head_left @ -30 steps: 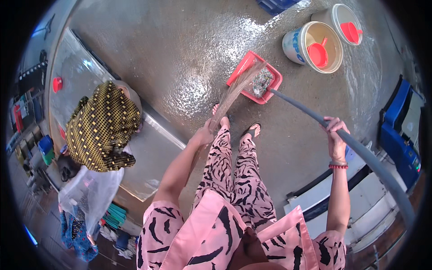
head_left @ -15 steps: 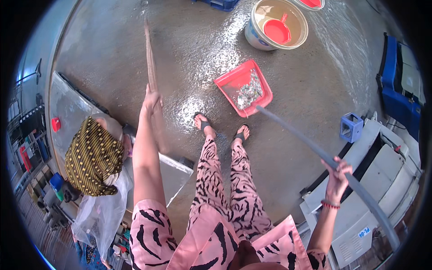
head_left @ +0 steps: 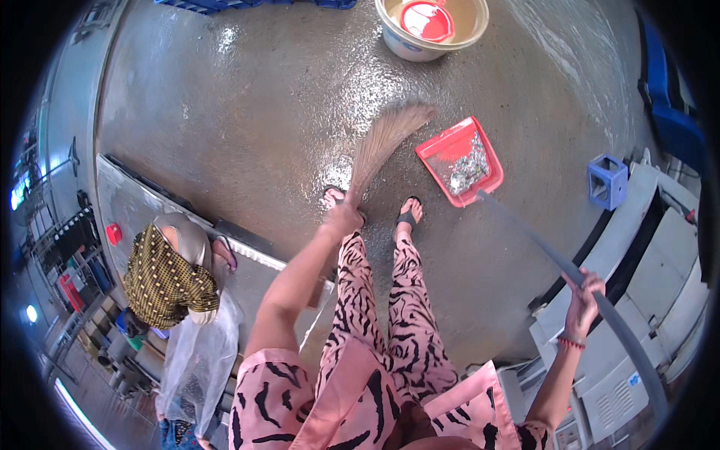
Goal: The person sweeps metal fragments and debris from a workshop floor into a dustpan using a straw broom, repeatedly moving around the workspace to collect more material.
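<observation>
The person's left hand [head_left: 343, 219] is closed round the neck of a soft-fibre broom [head_left: 382, 142], just above the spreading bristles; so low a grip probably gives close control of the fan. Its tips point toward the open lip of a red dustpan [head_left: 448, 152], with a small gap between. Whether bristles or pan touch the wet floor [head_left: 225, 127] cannot be told. The right hand [head_left: 583, 291] is wrapped around the pan's long grey pole [head_left: 534, 237], whose length seemingly spares the person stooping. Pale, mixed debris [head_left: 469, 166] lies toward the rear and right walls, which likely keep it in. The dustpan is ahead of the right foot, nearer than the bucket [head_left: 415, 49] with its red dipper [head_left: 427, 21].
</observation>
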Demonstrator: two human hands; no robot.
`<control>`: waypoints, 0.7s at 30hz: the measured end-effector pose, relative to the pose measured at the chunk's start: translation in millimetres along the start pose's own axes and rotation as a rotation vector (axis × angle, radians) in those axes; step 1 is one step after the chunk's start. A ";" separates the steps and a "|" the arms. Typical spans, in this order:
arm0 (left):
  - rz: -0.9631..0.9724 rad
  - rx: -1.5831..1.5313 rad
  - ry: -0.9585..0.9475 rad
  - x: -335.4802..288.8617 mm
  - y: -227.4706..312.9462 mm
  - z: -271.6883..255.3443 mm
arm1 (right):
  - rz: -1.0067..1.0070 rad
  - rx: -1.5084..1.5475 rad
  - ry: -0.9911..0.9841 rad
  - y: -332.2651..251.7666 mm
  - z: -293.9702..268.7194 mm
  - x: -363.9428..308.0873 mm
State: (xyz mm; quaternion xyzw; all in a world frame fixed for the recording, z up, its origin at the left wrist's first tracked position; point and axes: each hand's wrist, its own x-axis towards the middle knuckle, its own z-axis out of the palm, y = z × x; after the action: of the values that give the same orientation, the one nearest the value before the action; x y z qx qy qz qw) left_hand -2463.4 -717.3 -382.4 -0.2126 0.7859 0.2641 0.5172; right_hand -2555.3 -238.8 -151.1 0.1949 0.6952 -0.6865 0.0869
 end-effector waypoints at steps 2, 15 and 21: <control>0.001 0.115 -0.097 -20.3 -21.0 -34.2 | 0.004 -0.018 -0.022 9.5 -2.8 7.7; 0.001 0.124 -0.066 42.5 26.3 63.8 | 0.027 -0.027 -0.101 19.7 17.3 22.7; 0.071 0.146 -0.112 -22.9 73.2 -16.8 | 0.049 0.032 -0.001 18.8 -8.2 13.3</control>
State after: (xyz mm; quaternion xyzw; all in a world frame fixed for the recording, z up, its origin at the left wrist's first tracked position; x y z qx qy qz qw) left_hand -2511.0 -670.3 -341.5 -0.1315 0.7798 0.2358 0.5648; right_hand -2558.8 -229.0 -173.2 0.2130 0.6789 -0.6953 0.1009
